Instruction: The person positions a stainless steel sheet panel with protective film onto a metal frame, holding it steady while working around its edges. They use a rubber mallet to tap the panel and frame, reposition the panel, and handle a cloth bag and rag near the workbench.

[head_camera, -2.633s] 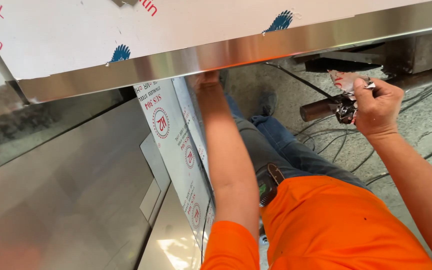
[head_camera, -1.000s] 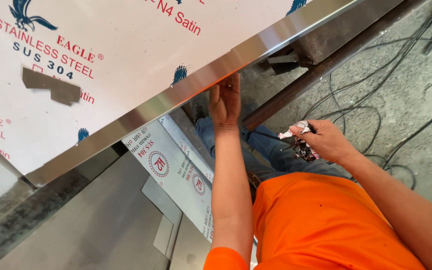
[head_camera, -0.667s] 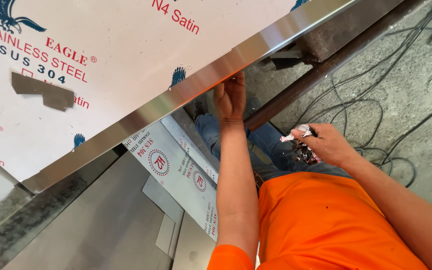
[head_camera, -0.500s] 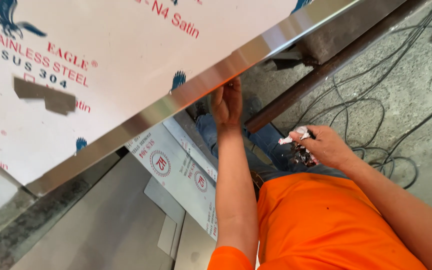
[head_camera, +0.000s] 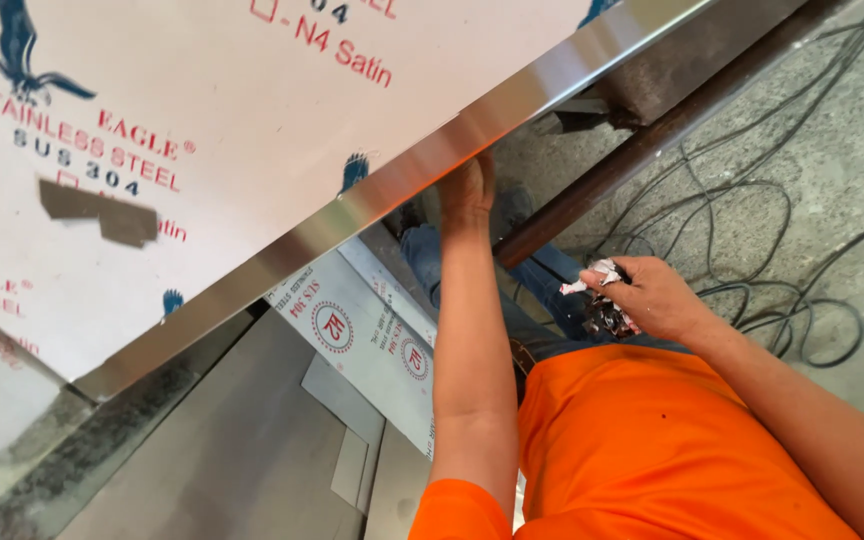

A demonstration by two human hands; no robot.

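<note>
Protective film still covers most of the steel sheet (head_camera: 252, 130), only its folded edge is bare. Left hand (head_camera: 465, 190) grips under that edge, fingers hidden. Right hand (head_camera: 652, 297), further right, clutches crumpled film scraps (head_camera: 600, 300).

Left hand (head_camera: 466, 190) raised, fingers hooked under the bright folded edge of the steel sheet (head_camera: 252, 120), which is covered in white printed film. A torn dark patch (head_camera: 100, 212) shows on the film at left. Right hand (head_camera: 652, 298) closed around a crumpled wad (head_camera: 600, 300), possibly film scraps or a rag; too bunched to tell. Black cables (head_camera: 752, 240) loop over the concrete floor (head_camera: 852, 150) at right. A rusty bar (head_camera: 642, 150) runs diagonally under the sheet.
</note>
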